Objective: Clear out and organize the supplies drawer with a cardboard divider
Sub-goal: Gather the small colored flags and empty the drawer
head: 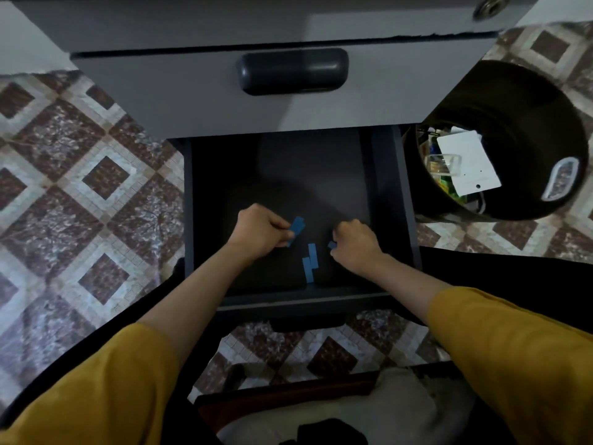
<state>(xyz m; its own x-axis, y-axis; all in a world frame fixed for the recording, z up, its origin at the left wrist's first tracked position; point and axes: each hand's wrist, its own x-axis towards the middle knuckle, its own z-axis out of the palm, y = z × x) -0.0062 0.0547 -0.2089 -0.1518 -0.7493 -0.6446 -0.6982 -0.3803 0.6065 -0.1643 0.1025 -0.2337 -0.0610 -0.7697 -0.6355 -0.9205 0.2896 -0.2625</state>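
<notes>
**Small blue bits, dark drawer: easy to lose one**

The tiled floor (pixel 96 175) around you is busy with pattern, and the drawer (pixel 305 298) stands open over it, dark inside.

Your left hand (pixel 260 231) has thumb and fingers curled and pinched on a blue strip (pixel 296 229), which is lifted clear of the drawer bottom. Your right hand (pixel 356 244) is curled tight too, with a blue scrap (pixel 332 245) showing at its fingertips. I judge it pinched, though little of it shows. Between your hands a few loose strips (pixel 309 264) lie flat on the bottom, near the front wall.

The likely risks:
- The flat ones give no edge to catch. Reach for them with both hands already full and you may let go of what you hold.
- A nudged strip could slide against the front wall and hide in the shadow.
- The bin (pixel 545 101) sits off to your right, across open floor, and a piece dropped on the way would be hard to find on those tiles.

No divider is in view.
</notes>
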